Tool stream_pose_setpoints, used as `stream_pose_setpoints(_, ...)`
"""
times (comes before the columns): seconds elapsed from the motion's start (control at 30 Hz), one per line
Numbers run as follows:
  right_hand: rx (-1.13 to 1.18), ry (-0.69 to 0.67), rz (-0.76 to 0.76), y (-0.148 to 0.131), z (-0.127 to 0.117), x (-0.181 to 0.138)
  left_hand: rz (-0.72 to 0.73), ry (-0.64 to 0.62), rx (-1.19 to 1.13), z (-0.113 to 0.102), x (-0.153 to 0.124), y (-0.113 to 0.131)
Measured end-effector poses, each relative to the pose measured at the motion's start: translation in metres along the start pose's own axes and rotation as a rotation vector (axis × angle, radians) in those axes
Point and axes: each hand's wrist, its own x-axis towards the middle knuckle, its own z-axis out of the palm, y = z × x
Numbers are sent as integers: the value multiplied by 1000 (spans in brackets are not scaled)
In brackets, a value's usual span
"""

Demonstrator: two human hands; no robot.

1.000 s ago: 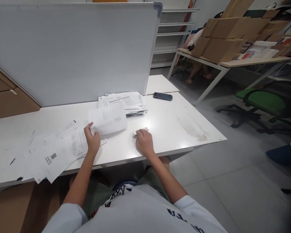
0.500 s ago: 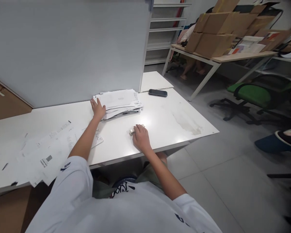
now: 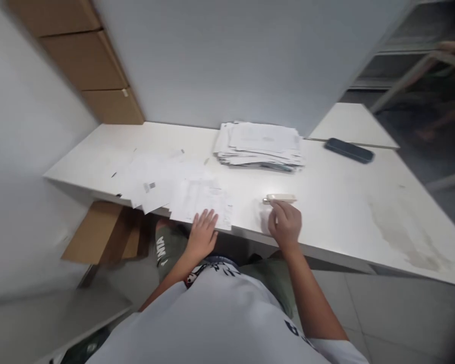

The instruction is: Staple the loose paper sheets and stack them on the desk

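Fingers stretched out, my left hand [image 3: 203, 232] lies flat on the near edge of a printed sheet [image 3: 200, 197] at the front of the desk. My right hand [image 3: 286, 222] is closed, its curled fingertips at the near side of a small cream stapler [image 3: 282, 197]; part of the grip is hidden behind the fingers. Overlapping loose sheets [image 3: 155, 174] spread to the left of my left hand. Behind both hands stands a thick, uneven stack of paper [image 3: 263, 139] against the grey panel.
A dark phone [image 3: 349, 150] lies right of the stack. The grey panel [image 3: 250, 60] closes off the back of the white desk [image 3: 333, 212]. Cardboard boxes [image 3: 87, 60] stand at the back left, and an open carton [image 3: 98, 232] sits below the left desk edge. A greyish stain [image 3: 405, 232] marks the right side.
My left hand has left the paper stack and come down to the printed sheet at the front edge. My right hand is still at the stapler. The view has swung left and down.
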Motion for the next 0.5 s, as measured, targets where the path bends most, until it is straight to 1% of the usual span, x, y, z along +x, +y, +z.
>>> stream_pose_setpoints(0.03, 33, -23, -7, -2, 0, -10, -14, 15, -8, 0, -6, 2)
stream_pose_setpoints(0.07, 69, -28, 24, -6, 0, -21, -41, 39, -12, -1, -11, 1)
stream_pose_setpoints(0.1, 113, -10, 92, -13, 0, -34, -76, 65, -13, -2, -15, -2)
stream_pose_setpoints(0.17, 237, 44, 305, -37, 1, -65, -141, 113, -12, -4, -22, -11)
stream_pose_setpoints(0.23, 430, 33, 540, -67, 5, -96, -162, 153, -30, -4, -30, -23)
stream_pose_setpoints(0.27, 463, 2, 583, -81, 8, -109, -173, 192, -51, -3, -34, -29)
stream_pose_setpoints(0.3, 533, -58, 645, -93, 12, -119, -196, 249, -76, -2, -37, -34)
stream_pose_setpoints(0.37, 825, -277, 881, -110, 20, -128, -271, 383, -131, 0, -44, -44)
stream_pose_setpoints(0.43, 1097, -500, 1061, -118, 26, -122, -395, 513, -197, 0, -48, -54)
stream_pose_setpoints(0.47, 1187, -575, 1098, -121, 29, -114, -470, 579, -254, -1, -49, -59)
stream_pose_setpoints(0.5, 1255, -619, 1111, -124, 30, -104, -557, 659, -346, -2, -49, -65)
